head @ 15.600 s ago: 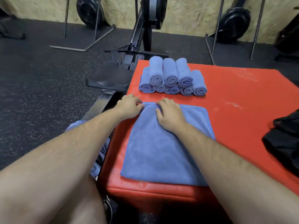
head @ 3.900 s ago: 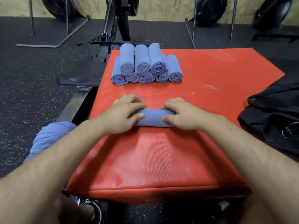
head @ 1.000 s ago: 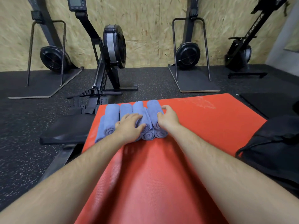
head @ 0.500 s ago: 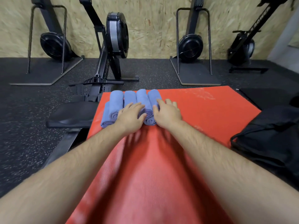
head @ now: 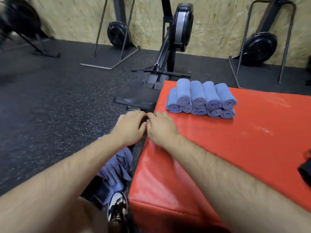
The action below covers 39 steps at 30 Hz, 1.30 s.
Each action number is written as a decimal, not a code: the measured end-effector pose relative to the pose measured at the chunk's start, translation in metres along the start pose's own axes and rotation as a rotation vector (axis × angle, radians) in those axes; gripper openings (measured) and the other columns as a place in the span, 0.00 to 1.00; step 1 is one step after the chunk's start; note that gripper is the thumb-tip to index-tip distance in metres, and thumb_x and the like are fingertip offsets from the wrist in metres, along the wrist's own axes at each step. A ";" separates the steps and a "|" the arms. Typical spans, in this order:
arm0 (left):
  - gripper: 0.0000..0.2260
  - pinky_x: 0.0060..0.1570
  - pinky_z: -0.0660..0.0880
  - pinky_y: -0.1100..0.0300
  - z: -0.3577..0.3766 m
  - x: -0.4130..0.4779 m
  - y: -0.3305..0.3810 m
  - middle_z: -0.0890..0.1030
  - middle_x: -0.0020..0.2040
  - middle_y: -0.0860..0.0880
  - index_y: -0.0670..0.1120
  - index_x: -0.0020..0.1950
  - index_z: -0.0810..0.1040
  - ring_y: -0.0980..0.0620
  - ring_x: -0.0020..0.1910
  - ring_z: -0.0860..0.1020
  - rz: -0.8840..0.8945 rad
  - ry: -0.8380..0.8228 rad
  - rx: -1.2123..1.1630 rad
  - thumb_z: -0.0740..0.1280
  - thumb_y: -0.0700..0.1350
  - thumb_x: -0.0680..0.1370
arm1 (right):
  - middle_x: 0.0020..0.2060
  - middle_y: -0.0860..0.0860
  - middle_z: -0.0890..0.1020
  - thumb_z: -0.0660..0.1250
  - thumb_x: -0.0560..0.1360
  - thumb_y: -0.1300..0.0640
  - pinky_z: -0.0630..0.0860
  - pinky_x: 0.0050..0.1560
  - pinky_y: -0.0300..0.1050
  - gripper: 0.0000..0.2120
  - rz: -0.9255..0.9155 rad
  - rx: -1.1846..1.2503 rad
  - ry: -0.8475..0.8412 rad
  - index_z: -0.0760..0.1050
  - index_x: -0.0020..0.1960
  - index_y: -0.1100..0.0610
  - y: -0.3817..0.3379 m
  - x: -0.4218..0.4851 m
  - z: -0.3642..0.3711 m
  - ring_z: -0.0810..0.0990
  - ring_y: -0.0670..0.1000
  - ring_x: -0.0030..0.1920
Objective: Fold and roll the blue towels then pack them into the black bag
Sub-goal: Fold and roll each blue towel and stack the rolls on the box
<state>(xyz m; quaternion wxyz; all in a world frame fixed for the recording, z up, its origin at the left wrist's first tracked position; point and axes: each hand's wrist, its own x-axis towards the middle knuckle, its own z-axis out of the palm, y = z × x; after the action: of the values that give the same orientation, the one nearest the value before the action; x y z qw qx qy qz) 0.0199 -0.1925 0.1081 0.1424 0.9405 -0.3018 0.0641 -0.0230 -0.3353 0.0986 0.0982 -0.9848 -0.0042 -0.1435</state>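
Observation:
Several rolled blue towels (head: 202,100) lie stacked in two layers at the far left corner of the red padded block (head: 227,148). My left hand (head: 130,126) hovers just off the block's left edge, fingers loosely bent, holding nothing. My right hand (head: 160,127) is beside it over the block's left edge, fingers relaxed, also holding nothing. Both hands are apart from the stack. A heap of loose blue towels (head: 117,167) lies below my left forearm, partly hidden. Only a sliver of the black bag (head: 306,172) shows at the right border.
A rowing machine's black seat (head: 136,98) and rail sit left of the block, its flywheel (head: 182,27) beyond. More black rowing machines (head: 118,33) stand upright against the chipboard wall. My shoe (head: 117,209) is on the dark rubber floor by the block.
Both hands have left the towel stack and drawn back and leftward to the block's left edge. The camera has swung left, so the stack now sits to the right and the bag is nearly out of view.

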 end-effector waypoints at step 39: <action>0.28 0.68 0.70 0.49 0.085 -0.064 -0.231 0.69 0.74 0.45 0.49 0.76 0.66 0.44 0.69 0.72 -0.498 -0.510 -0.224 0.68 0.51 0.76 | 0.59 0.56 0.79 0.62 0.78 0.56 0.74 0.56 0.49 0.12 0.094 0.018 -0.496 0.74 0.60 0.57 -0.138 0.085 0.229 0.77 0.58 0.60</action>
<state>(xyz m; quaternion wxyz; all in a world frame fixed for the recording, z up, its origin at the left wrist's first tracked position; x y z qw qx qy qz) 0.1062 -0.0039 -0.0388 0.1759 0.9494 -0.0948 -0.2423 0.1176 -0.1569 -0.0656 0.1095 -0.9880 0.0163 0.1074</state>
